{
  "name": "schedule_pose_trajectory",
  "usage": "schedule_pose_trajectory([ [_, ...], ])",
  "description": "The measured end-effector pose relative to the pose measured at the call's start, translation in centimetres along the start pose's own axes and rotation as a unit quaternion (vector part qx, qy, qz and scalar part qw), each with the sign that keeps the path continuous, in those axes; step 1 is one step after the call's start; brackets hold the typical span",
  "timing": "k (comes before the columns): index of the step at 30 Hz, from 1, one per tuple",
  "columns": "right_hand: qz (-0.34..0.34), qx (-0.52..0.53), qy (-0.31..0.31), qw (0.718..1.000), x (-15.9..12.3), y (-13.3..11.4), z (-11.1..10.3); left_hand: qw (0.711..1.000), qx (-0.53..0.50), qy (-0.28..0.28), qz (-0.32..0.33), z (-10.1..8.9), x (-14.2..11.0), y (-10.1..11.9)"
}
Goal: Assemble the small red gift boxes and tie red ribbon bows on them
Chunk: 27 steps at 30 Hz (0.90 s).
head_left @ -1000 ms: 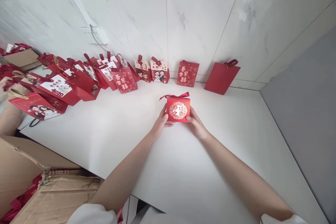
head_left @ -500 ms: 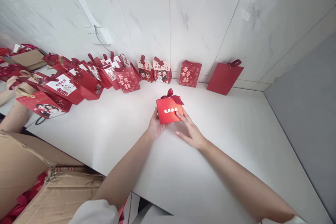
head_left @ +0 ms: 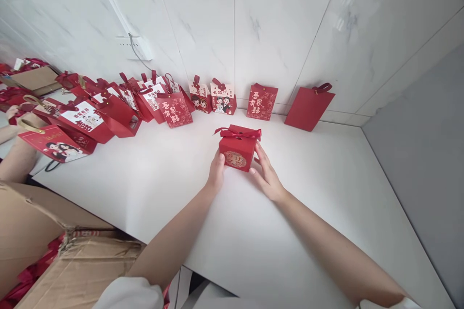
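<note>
A small red gift box (head_left: 236, 150) with a red ribbon bow on top stands upright on the white table (head_left: 253, 231), a round gold emblem on the side facing me. My left hand (head_left: 216, 175) grips its left side with curled fingers. My right hand (head_left: 267, 177) holds its right side, fingers pressed against the box. Both forearms reach in from the bottom of the view.
Several red gift bags (head_left: 259, 101) and small boxes line the marble wall, with a dense cluster (head_left: 108, 111) at the left. A plain red bag (head_left: 308, 107) leans at the right. Open cardboard cartons (head_left: 65, 260) sit below the table's front edge. Another person's arm (head_left: 14, 164) shows far left.
The box has been turned in my hands: first the emblem face showed, then a side with gold text, and now it stands upright with the bow on top.
</note>
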State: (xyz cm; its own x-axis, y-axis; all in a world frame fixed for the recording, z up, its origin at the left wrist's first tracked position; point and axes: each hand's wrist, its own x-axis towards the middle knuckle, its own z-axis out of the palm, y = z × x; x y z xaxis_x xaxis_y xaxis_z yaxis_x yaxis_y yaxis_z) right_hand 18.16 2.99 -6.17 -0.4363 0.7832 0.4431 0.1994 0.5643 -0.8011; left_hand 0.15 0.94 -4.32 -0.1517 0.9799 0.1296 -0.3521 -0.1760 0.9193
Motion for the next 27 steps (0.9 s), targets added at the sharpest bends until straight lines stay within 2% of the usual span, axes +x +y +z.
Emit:
schedule_pose_trajectory([
  [2, 0.005, 0.007, 0.006, 1.000, 0.1, 0.1, 0.0, 0.998, 0.045, -0.022, 0.032, 0.2, -0.4, 0.3],
  [5, -0.009, -0.007, 0.013, 1.000, 0.0, 0.0, 0.0, 0.992, 0.091, -0.015, 0.081, 0.2, -0.6, 0.6],
  [7, -0.015, -0.016, 0.012, 1.000, 0.0, 0.0, 0.0, 0.990, 0.103, -0.013, 0.091, 0.3, -0.6, 0.7],
  [13, -0.011, -0.038, 0.035, 0.999, 0.0, -0.1, -0.1, 0.994, 0.095, -0.029, 0.039, 0.5, -0.4, 0.2],
  [17, 0.005, 0.006, 0.046, 0.999, 0.2, 0.2, -0.1, 0.993, 0.117, -0.012, 0.016, 0.1, -0.2, -0.4],
  [20, -0.018, 0.034, 0.051, 0.998, 0.4, 0.6, -0.1, 0.989, 0.146, -0.004, 0.021, -0.1, -0.1, -0.4],
  [22, -0.045, 0.011, 0.067, 0.997, 0.3, 0.8, -0.2, 0.986, 0.163, -0.007, 0.032, 0.0, -0.2, -0.2],
  [24, -0.059, -0.029, 0.073, 0.995, 0.0, 1.0, -0.1, 0.983, 0.174, 0.014, 0.057, 0.0, -0.4, 0.0],
  [27, -0.078, -0.068, 0.069, 0.992, -0.4, 0.9, 0.1, 0.970, 0.197, 0.089, 0.112, -0.2, -0.8, 0.1],
])
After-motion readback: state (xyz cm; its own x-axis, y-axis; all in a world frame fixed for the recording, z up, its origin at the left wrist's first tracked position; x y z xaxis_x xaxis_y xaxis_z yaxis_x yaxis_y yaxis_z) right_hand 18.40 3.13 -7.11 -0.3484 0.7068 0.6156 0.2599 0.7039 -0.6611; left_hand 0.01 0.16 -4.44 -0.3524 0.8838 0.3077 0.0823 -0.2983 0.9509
